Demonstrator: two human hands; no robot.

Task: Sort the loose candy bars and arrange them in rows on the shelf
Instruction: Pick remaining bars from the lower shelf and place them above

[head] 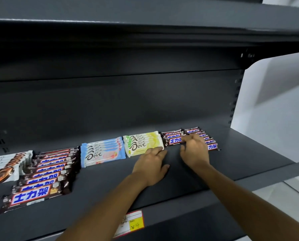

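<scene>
Sorted candy bars lie in rows on a dark grey shelf (240, 153). From the left: white-and-brown Dove bars (4, 167), a long row of brown Snickers bars (46, 173), blue Dove bars (101, 152), yellow Dove bars (141, 142), and two short Snickers rows (212, 146) at the right. My right hand (195, 151) pinches the front Snickers bar (174, 141) of the nearer short row between fingers and thumb. My left hand (152, 164) rests on the shelf, its fingertips touching the front edge of the yellow Dove bars.
An upper shelf (145, 23) overhangs the work area. The back panel stands close behind the rows. A white-and-yellow price tag (133, 223) sits on the shelf's front lip. Bare shelf surface lies in front of the Dove bars and to the right of the Snickers.
</scene>
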